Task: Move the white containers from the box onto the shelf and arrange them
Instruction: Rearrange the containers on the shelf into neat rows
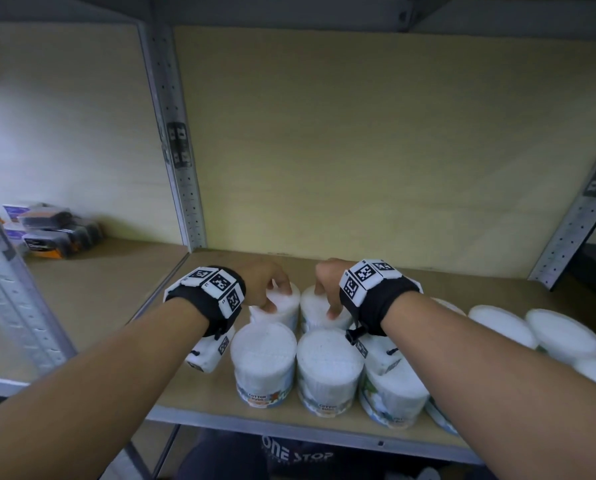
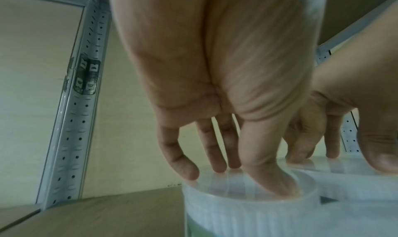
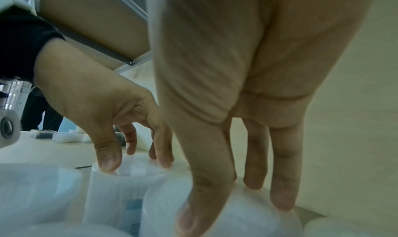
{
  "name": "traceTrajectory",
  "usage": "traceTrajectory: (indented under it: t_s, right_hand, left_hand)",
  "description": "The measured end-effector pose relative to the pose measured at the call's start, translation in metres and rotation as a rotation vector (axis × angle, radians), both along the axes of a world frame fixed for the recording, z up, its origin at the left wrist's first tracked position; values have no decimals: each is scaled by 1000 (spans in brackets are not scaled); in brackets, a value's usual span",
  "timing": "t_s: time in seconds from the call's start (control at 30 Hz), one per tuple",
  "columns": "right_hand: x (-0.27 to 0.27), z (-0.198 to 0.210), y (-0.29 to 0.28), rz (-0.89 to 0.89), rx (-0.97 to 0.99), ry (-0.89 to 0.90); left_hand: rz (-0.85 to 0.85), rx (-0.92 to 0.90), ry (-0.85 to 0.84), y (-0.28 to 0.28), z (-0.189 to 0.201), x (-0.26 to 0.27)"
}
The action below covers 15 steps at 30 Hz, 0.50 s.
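Several white cotton-bud containers stand in rows on the wooden shelf (image 1: 199,393). My left hand (image 1: 276,297) grips the lid of a back-row container (image 1: 287,311) from above, thumb in front and fingers behind. My right hand (image 1: 326,301) grips the neighbouring back-row container (image 1: 312,310) the same way. In the left wrist view my left hand (image 2: 243,179) pinches the lid rim of its container (image 2: 247,211). In the right wrist view my right hand (image 3: 234,211) holds its container (image 3: 247,223) by the top. The box is out of view.
Front-row containers (image 1: 263,362) (image 1: 329,368) stand directly before my hands, and more containers (image 1: 563,334) sit to the right. Perforated metal uprights (image 1: 182,174) (image 1: 573,230) bound the bay. Dark packs (image 1: 54,230) lie in the left bay. A panel closes the back.
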State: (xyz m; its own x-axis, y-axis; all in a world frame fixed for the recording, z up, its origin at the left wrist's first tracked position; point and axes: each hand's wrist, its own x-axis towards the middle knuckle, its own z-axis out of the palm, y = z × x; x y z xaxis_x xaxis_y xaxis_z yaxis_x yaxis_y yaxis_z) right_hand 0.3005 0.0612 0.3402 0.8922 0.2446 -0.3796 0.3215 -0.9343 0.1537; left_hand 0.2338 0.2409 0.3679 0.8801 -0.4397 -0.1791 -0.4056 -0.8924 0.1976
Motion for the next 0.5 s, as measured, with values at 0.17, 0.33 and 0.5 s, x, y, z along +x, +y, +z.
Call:
traceTrajectory:
  t_s: [0.17,0.33,0.5]
  right_hand:
    - [27,-39,-14,97,-21,-36]
    - [35,-43,-19,77,30,-40]
    - [18,-32,-22,1,145,-22]
  left_hand:
    - [-23,0,-26,1,1,-11]
    - [-5,-16,-19,3,-2,-13]
    - [31,-7,10,0,-4,-11]
